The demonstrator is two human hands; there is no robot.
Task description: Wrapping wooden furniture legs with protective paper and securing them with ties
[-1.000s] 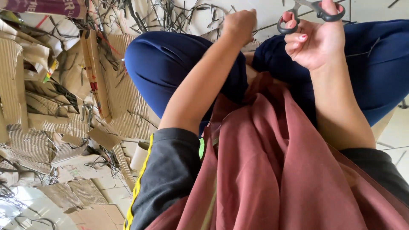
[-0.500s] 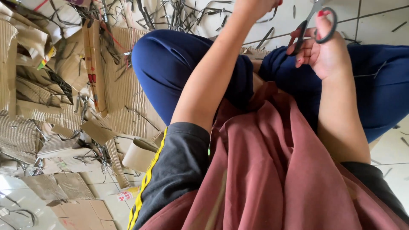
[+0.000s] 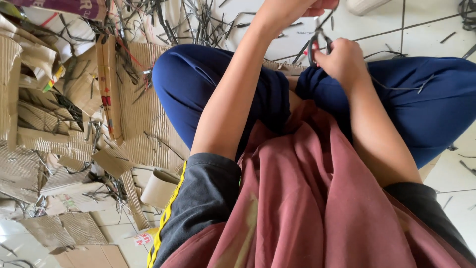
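Sitting cross-legged on a pale tiled floor (image 3: 436,30), the person fills most of the head view, with blue trousers (image 3: 198,84) at the knees and a loose reddish cloth (image 3: 307,198) draped over the lap. From nine to eleven o'clock the floor is heaped with torn corrugated cardboard (image 3: 44,139); a short cardboard tube (image 3: 157,187) lies near the left elbow at about eight o'clock. Thin dark cut strips (image 3: 198,20) litter the tiles toward twelve o'clock.

The scissors (image 3: 317,42) sit at about one o'clock, above the right knee: dark grey loop handles, mostly hidden, with the blades out of sight behind the hands. The right hand (image 3: 342,62) is clenched around those handles. The left hand (image 3: 292,10), cut by the top edge, looks closed, though what it grips cannot be told.
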